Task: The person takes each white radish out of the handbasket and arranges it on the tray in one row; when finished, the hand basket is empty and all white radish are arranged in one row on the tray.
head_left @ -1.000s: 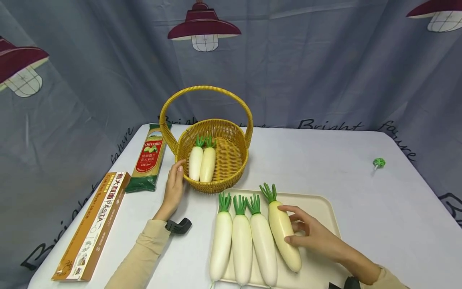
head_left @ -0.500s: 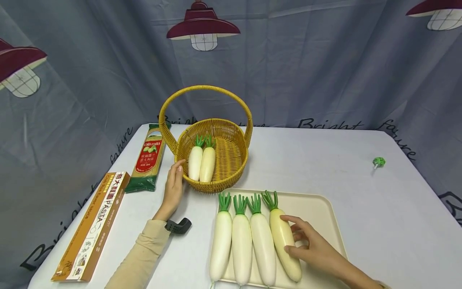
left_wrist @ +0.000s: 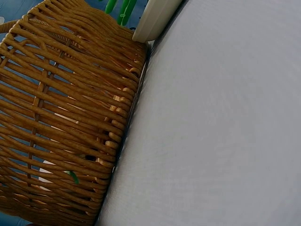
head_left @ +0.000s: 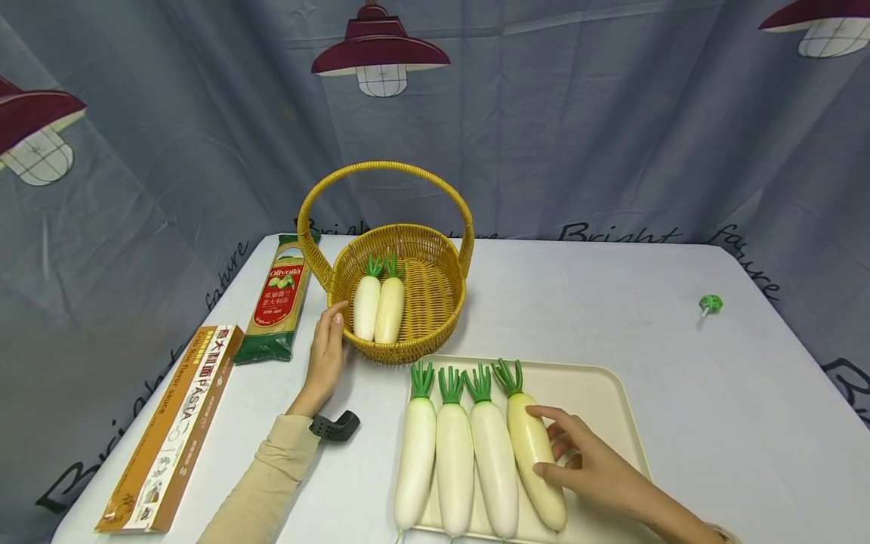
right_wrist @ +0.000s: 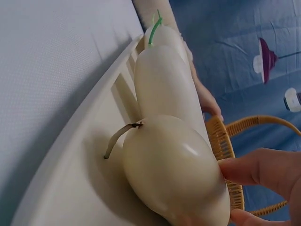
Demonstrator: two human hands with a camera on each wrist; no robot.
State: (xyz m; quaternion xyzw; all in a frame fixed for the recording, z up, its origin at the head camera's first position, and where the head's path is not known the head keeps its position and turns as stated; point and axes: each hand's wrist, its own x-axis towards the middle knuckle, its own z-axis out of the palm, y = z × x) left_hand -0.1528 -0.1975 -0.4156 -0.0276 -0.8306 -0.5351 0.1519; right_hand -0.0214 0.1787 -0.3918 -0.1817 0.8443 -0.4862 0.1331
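On the cream tray [head_left: 605, 393] several white radishes with green tops lie side by side, roots toward the person. The right hand [head_left: 591, 465] holds the rightmost, yellowish white radish [head_left: 535, 461], thumb and fingers on its right and upper side. In the right wrist view this radish [right_wrist: 169, 165] shows its thin root tail close up, against the tray. The left hand [head_left: 325, 359], its fingers extended, rests against the left front side of a wicker basket [head_left: 428, 340]. Inside the basket stand two radishes [head_left: 389, 310], leaning on its left part. The left wrist view shows the basket's woven wall [left_wrist: 70, 117].
Left of the basket lie a green and red pasta packet [head_left: 275, 302] and a long orange and white pasta box [head_left: 170, 431]. A green lollipop [head_left: 711, 304] sits at the far right of the white table [head_left: 612, 302]. A grey curtain hangs behind.
The right hand has moved slightly toward the person with the yellowish radish, which now lies lined up beside the others on the tray. The left hand stays at the basket.
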